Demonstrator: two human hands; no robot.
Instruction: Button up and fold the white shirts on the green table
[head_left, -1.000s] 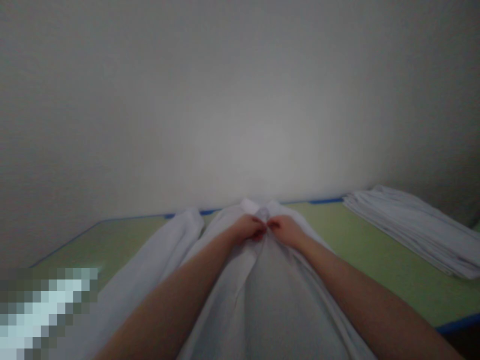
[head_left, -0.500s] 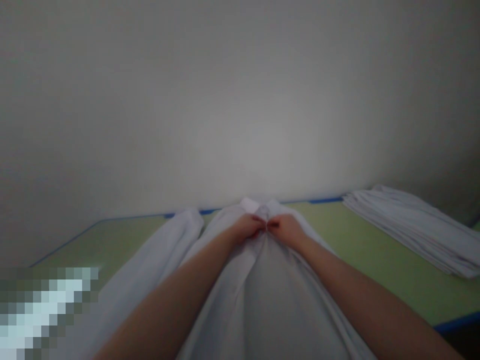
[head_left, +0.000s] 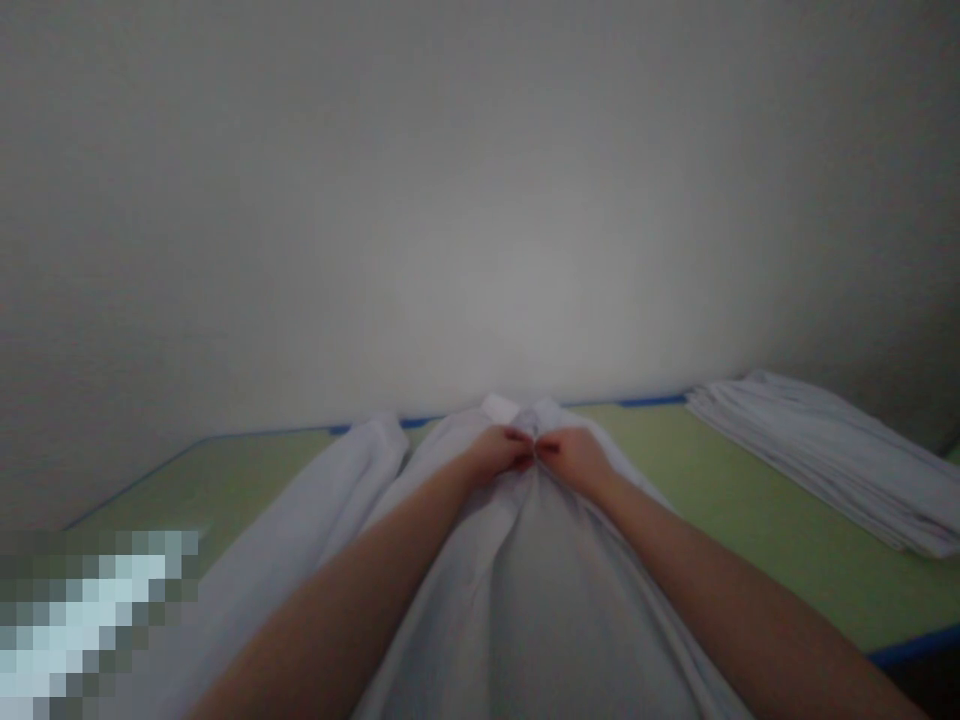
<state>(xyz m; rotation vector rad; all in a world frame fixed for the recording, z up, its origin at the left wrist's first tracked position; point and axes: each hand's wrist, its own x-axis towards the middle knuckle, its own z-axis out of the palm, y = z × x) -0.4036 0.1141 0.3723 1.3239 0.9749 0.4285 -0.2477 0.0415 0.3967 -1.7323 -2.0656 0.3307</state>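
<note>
A white shirt (head_left: 570, 590) with a collar (head_left: 501, 407) lies lengthwise in front of me, its collar end towards the wall. Both front edges meet near the top, where my fingers are. My left hand (head_left: 495, 452) pinches the cloth just below the collar. Close against it, my right hand (head_left: 577, 455) pinches the other front edge, fingertips almost touching the left ones. Whether a button is between the fingers is too small and blurred to tell. Below the hands the front falls open in a long fold. Another length of white cloth (head_left: 300, 520), perhaps a sleeve, lies to the left.
A flat stack of folded white cloth (head_left: 832, 460) lies at the right of the green table (head_left: 742, 500). Blue edging (head_left: 652, 401) runs around the tabletop. Behind it rises a plain grey wall (head_left: 480, 200). A pixelated patch covers the lower left corner.
Almost nothing differs. Both hands keep their pinch at the same spot below the collar, with only a very slight shift of the fingers and cloth.
</note>
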